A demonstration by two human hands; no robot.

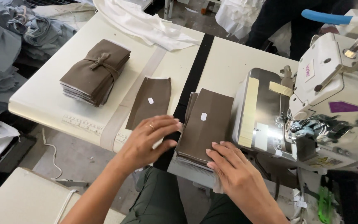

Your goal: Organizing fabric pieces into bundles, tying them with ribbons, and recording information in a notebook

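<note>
A stack of brown fabric pieces point(206, 124) lies in front of the white sewing machine point(332, 95), with a small white tag on top. My right hand point(228, 164) rests flat on the stack's near right corner. My left hand point(150, 139), with a ring on one finger, lies with spread fingers at the stack's left edge, fingertips touching it. Just left of that hand lies a single brown fabric piece point(150, 101) with its own white tag. A tied bundle of brown pieces point(96, 70) sits farther left on the cream table point(46, 95).
White cloth point(146, 25) is heaped at the table's far edge. Grey fabric point(5, 45) is piled at the left. A black gap point(193, 70) divides the two table tops. A person in dark clothes point(286, 20) stands beyond the machine. Green snips point(323, 205) hang at lower right.
</note>
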